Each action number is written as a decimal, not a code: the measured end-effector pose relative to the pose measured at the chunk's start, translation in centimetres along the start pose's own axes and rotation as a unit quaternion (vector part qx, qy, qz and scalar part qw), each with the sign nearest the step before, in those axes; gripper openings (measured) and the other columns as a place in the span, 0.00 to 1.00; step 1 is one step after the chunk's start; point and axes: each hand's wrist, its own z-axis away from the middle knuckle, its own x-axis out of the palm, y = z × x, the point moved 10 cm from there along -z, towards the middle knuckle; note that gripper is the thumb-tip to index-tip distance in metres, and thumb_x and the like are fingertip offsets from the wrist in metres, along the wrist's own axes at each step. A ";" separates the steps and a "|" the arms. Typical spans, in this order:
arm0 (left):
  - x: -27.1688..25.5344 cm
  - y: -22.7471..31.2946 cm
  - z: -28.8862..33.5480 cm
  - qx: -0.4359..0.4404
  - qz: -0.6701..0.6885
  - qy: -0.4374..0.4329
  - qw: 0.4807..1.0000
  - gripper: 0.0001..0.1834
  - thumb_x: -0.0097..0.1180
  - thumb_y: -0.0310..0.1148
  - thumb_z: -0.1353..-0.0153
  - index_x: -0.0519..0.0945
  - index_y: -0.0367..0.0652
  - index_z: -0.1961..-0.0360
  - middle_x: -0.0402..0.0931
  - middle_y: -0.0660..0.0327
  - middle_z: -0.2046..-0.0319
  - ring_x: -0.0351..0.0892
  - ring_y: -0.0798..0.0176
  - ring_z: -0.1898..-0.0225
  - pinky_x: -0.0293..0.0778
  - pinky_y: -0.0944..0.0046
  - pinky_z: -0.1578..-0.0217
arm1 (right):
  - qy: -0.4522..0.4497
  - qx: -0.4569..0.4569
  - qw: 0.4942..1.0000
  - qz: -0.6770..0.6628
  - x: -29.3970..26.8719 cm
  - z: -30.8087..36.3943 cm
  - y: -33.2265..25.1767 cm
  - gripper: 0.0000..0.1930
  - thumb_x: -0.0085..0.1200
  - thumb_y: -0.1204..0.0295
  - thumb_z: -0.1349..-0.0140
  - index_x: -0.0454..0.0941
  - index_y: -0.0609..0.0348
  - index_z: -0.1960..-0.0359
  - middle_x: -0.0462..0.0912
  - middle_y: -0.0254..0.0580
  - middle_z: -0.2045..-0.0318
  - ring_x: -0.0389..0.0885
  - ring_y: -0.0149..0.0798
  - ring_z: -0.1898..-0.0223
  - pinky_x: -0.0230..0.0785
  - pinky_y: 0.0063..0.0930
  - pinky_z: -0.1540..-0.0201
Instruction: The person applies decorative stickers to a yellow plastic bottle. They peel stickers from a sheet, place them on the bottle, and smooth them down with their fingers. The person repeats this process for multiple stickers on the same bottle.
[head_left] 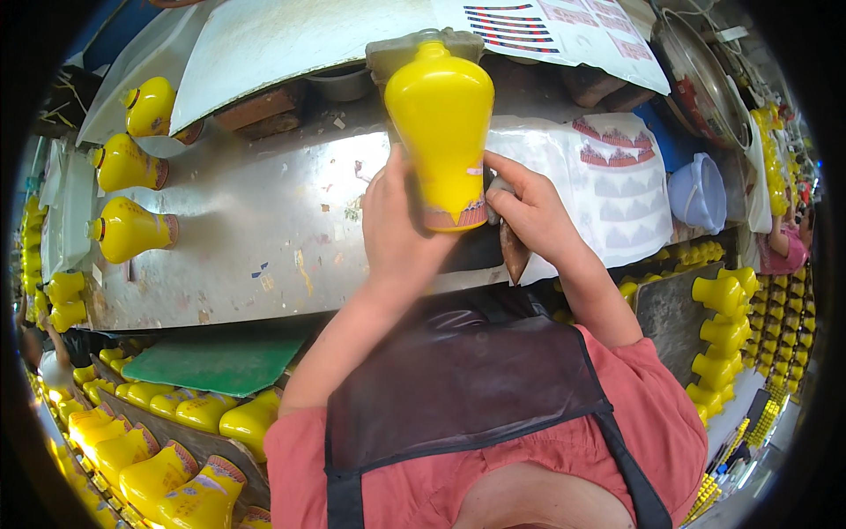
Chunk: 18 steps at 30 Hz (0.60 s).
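Note:
A glossy yellow vase (441, 115) is in front of me, its neck away from me and resting against a grey padded block (379, 55). A patterned reddish band (456, 218) runs round its foot end, with a small pinkish strip above it on the right. My left hand (398, 220) is closed against the vase's left side, its inner fingers partly hidden. Beside the foot's right edge, my right hand (533, 210) pinches a grey piece; a brown pointed piece (513, 254) hangs below it. Whether these two are one tool I cannot tell.
Printed transfer sheets (630, 207) lie right on the metal table (220, 264); another sheet (511, 48) is at the back. A pale blue bucket (698, 196) stands far right. Three yellow vases (132, 231) lie left; several more fill racks below. A green board (211, 357) sits front left.

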 end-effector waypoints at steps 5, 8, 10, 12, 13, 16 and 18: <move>0.0 0.4 -0.2 0.004 0.000 -0.006 1.000 0.57 0.80 0.41 0.53 0.59 0.35 0.26 0.75 0.48 0.41 0.74 0.44 0.39 0.66 0.48 0.37 | -0.006 0.040 0.999 0.004 -0.2 0.2 0.1 0.30 0.47 0.76 0.35 0.71 0.61 0.29 0.83 0.34 0.65 0.77 0.22 0.68 0.72 0.19 0.60; -0.2 0.3 -0.2 0.004 0.016 0.010 1.000 0.53 0.79 0.40 0.54 0.64 0.38 0.28 0.75 0.49 0.41 0.73 0.42 0.38 0.65 0.47 0.37 | -0.016 0.071 0.997 0.004 -0.1 0.5 0.1 0.29 0.47 0.76 0.35 0.71 0.61 0.29 0.81 0.31 0.69 0.74 0.19 0.71 0.71 0.18 0.63; -0.2 0.2 -0.1 0.007 0.016 0.013 1.000 0.53 0.79 0.39 0.54 0.64 0.37 0.28 0.75 0.48 0.41 0.73 0.42 0.38 0.66 0.47 0.37 | -0.010 0.065 0.998 -0.003 -0.2 0.6 -0.4 0.30 0.47 0.76 0.34 0.71 0.60 0.29 0.79 0.29 0.73 0.72 0.19 0.74 0.69 0.17 0.66; -0.1 0.1 0.0 0.006 0.009 0.011 1.000 0.53 0.80 0.39 0.55 0.64 0.37 0.29 0.74 0.48 0.41 0.72 0.41 0.38 0.66 0.46 0.37 | -0.011 0.067 0.998 -0.010 -0.2 0.6 -0.5 0.30 0.47 0.76 0.34 0.71 0.60 0.29 0.79 0.28 0.74 0.72 0.18 0.75 0.69 0.17 0.67; 0.0 0.0 0.1 0.005 0.006 0.009 1.000 0.53 0.80 0.38 0.55 0.64 0.37 0.29 0.74 0.48 0.41 0.72 0.41 0.38 0.66 0.46 0.37 | -0.016 0.073 0.997 -0.014 0.0 0.6 -0.4 0.30 0.47 0.76 0.34 0.71 0.60 0.29 0.79 0.28 0.73 0.72 0.19 0.74 0.69 0.17 0.67; -0.1 0.2 0.1 0.019 0.003 0.017 1.000 0.53 0.80 0.38 0.55 0.64 0.36 0.29 0.74 0.47 0.41 0.72 0.40 0.38 0.66 0.45 0.37 | -0.014 0.061 0.998 -0.015 -0.1 0.4 -0.4 0.29 0.47 0.76 0.34 0.71 0.60 0.29 0.80 0.30 0.71 0.74 0.19 0.73 0.70 0.18 0.65; 0.0 0.5 0.0 0.027 -0.004 0.021 0.999 0.54 0.80 0.39 0.56 0.64 0.36 0.29 0.74 0.47 0.41 0.72 0.40 0.38 0.66 0.45 0.36 | -0.013 0.045 0.999 -0.012 -0.1 0.3 -0.4 0.30 0.46 0.76 0.35 0.70 0.59 0.28 0.81 0.33 0.73 0.77 0.22 0.75 0.72 0.20 0.68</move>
